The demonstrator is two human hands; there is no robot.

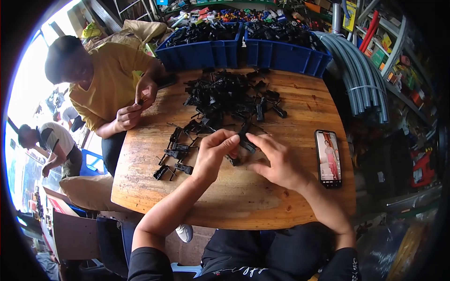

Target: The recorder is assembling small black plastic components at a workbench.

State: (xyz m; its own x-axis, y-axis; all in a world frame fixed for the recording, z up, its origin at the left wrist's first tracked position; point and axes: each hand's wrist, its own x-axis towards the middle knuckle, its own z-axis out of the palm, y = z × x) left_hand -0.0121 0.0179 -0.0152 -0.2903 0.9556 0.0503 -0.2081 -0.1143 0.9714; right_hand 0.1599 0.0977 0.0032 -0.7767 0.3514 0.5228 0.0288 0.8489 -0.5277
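Over the middle of the wooden table, my left hand (pixel 212 155) pinches a small black plastic clamp-like part (pixel 246 142) between thumb and fingers. My right hand (pixel 280 161) is at the part's right side. Its index fingertip touches the part, while the thumb stands apart below. Fingers partly cover the part, so its exact shape is hard to make out. Another black piece (pixel 233 160) shows just under my left fingers. Left of my left hand lie several similar black parts (pixel 177 153) with thin rods. Beyond my hands rises a large heap of black parts (pixel 218 91).
Two blue bins (pixel 201 55) full of black parts stand at the table's (pixel 225 201) far edge. A smartphone (pixel 329 159) with a lit screen lies at the right. Across the left corner, a person in yellow (pixel 110 79) handles a small dark piece. Grey hoses (pixel 358 75) hang at right.
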